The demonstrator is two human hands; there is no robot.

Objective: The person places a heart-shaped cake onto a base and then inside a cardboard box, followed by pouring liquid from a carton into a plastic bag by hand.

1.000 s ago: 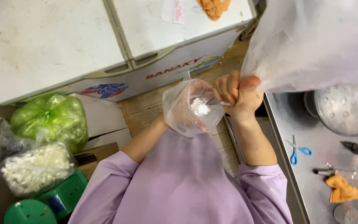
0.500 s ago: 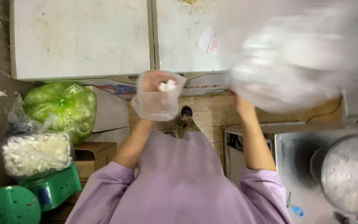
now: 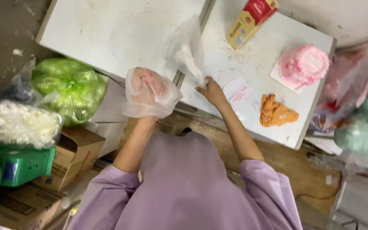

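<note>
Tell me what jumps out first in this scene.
The left hand, wrapped inside a clear plastic bag, is raised at centre. Beside it the right hand grips another thin clear bag over the white freezer lid. A bright green bag sits at left.

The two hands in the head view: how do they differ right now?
The left hand is wrapped inside a thin clear plastic bag worn like a glove; the right hand is bare. The left hand is raised above the edge of the white chest lid and holds nothing else; the right hand pinches a second clear bag that lies on the lid. Both reach forward from lilac sleeves.
</note>
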